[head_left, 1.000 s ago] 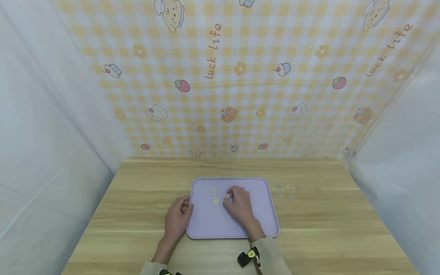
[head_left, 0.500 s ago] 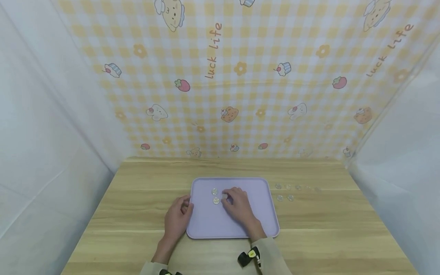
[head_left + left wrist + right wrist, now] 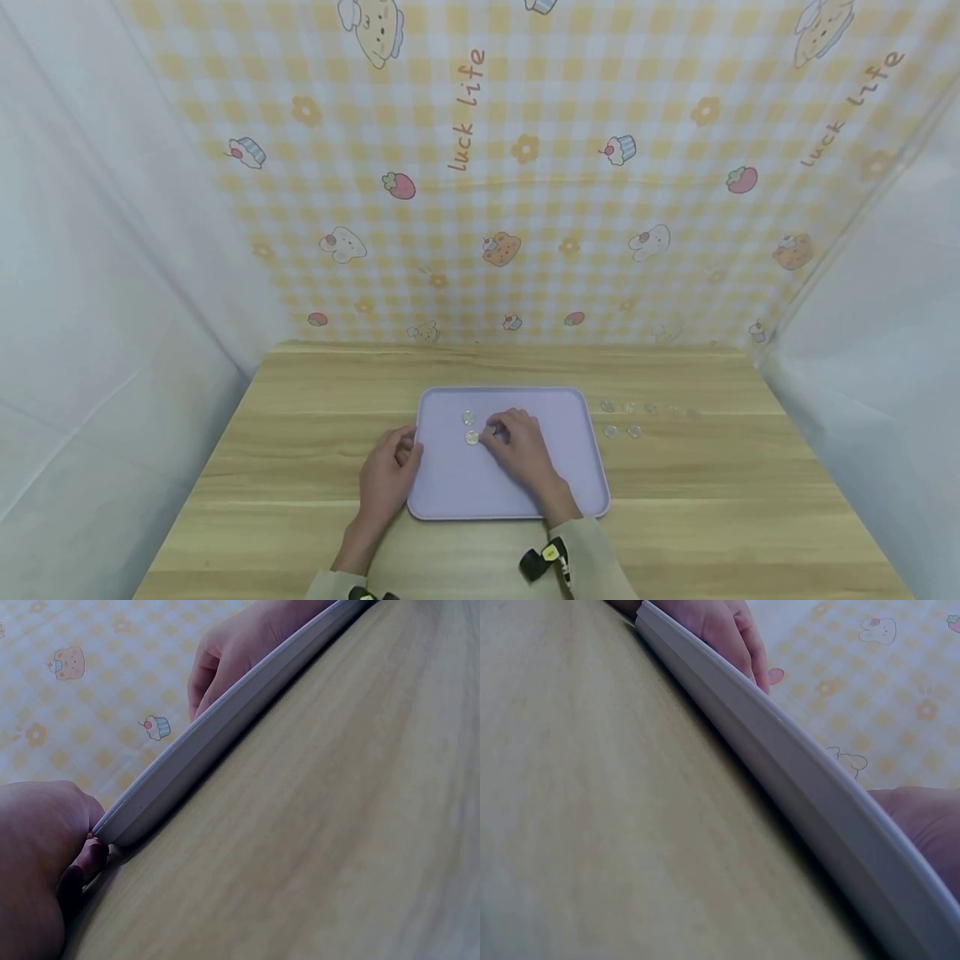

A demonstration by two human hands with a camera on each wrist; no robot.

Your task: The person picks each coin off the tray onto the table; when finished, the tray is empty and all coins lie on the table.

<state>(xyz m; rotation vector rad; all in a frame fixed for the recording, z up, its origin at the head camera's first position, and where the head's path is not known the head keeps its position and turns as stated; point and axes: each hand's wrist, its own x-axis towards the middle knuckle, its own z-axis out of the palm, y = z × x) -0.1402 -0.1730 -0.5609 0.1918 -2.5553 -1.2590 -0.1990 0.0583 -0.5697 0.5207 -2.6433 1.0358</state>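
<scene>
Tray point(image 3: 450, 492): pale lilac, rounded corners, flat on the wooden table point(image 3: 262, 467); its long axis runs left to right, one long side towards the person.
Left hand point(image 3: 388, 475): at the tray's left edge, gripping the rim between thumb and fingers (the left wrist view shows fingers below the rim).
Right hand point(image 3: 519, 448): over the tray's middle, reaching in across its near side; thumb and forefinger pinch a disc.
Pinched disc point(image 3: 491, 430): small, round, coin-like, above the tray's middle; being round, no long axis; which way its face points cannot be told (mostly covered by fingers).
Two loose discs point(image 3: 472, 437): lying flat on the tray, left of its middle, one beyond the other; the nearer sits just beside the right thumb.
Seven outer discs point(image 3: 611, 432): on the table right of the tray, five in a far row, two nearer.
Checked cloth point(image 3: 420, 283): upright beyond the tray, yellow and white.
</scene>
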